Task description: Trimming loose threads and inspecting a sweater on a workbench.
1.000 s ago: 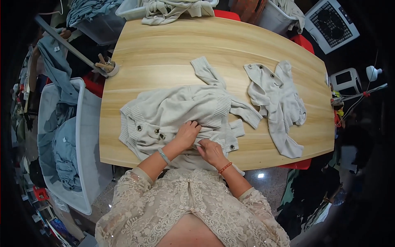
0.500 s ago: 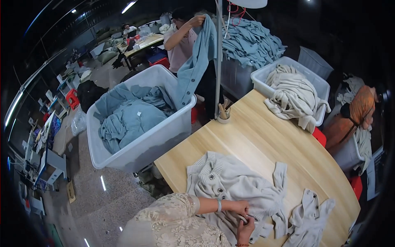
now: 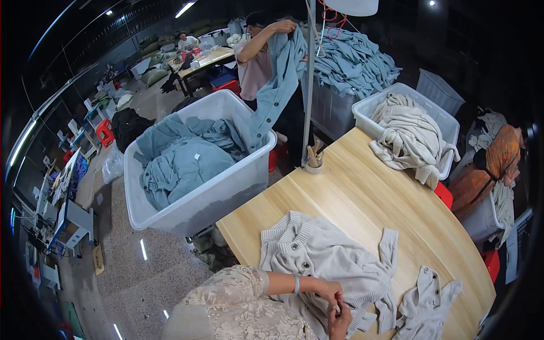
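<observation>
A light grey-beige knitted cardigan [image 3: 334, 249] with dark buttons and ribbed edges lies spread on the wooden table in front of me. Over its lower part, my left hand [image 3: 328, 291] reaches in from the left with fingers pinched together. My right hand [image 3: 339, 323] comes up from the lower edge, its fingertips closed and meeting those of the left. Whatever is between the fingertips is too small to make out. To the right of the hands lies a second light knitted garment [image 3: 425, 309] with buttons, partly folded.
A cup of tools [image 3: 313, 164] stands at the table's [image 3: 362, 187] far corner beside a metal pole [image 3: 309, 85]. A white bin [image 3: 198, 212] of blue-grey knitwear stands left. Beyond it a co-worker [image 3: 255, 73] lifts a blue-grey cardigan [image 3: 277, 85]. Another tub [image 3: 447, 122] holds beige knitwear.
My fingertips have come closer together, and the right hand has turned upward beside the left. The co-worker's cardigan now hangs more bunched. The whole view has shifted slightly.
</observation>
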### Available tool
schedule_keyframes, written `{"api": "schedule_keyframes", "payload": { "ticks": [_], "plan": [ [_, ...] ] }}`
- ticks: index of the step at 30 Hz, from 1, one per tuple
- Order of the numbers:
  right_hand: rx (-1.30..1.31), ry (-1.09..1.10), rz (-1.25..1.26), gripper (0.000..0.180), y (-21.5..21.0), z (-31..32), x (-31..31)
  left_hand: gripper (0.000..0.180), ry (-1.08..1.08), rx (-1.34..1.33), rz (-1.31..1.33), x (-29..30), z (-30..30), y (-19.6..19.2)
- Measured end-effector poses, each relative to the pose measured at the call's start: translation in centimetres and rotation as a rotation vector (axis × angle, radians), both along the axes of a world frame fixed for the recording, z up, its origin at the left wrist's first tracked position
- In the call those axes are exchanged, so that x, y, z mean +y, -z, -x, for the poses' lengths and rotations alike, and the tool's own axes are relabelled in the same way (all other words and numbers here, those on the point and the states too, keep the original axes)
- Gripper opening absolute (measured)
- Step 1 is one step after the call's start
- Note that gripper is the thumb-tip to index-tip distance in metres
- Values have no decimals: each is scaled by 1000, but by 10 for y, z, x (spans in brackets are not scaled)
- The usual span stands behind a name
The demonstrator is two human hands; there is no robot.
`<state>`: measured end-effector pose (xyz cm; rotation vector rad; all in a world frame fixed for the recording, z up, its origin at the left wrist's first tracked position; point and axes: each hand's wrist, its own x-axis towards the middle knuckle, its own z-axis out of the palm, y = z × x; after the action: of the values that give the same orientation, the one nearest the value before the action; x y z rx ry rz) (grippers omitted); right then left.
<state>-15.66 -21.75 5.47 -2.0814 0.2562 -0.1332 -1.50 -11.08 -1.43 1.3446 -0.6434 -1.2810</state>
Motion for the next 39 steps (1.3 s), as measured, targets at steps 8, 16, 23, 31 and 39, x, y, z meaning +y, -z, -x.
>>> {"api": "schedule_keyframes", "payload": {
  "ticks": [8, 16, 23, 31, 39],
  "plan": [
    [128, -165, 144, 21, 22, 5, -18, 20, -15, -666, 98, 9, 13, 4],
    [8, -187, 135, 14, 23, 19, -15, 19, 58, -637, 87, 17, 21, -10],
    [390, -164, 271, 28, 15, 32, -9, 29, 77, -1004, -183, 55, 9, 19],
    [423, 40, 349, 17, 23, 51, -7, 24, 93, -1229, 24, 9, 27, -35],
    [378, 47, 417, 17, 24, 64, -14, 29, 126, -1149, -227, -37, 44, -9]
  ]
}}
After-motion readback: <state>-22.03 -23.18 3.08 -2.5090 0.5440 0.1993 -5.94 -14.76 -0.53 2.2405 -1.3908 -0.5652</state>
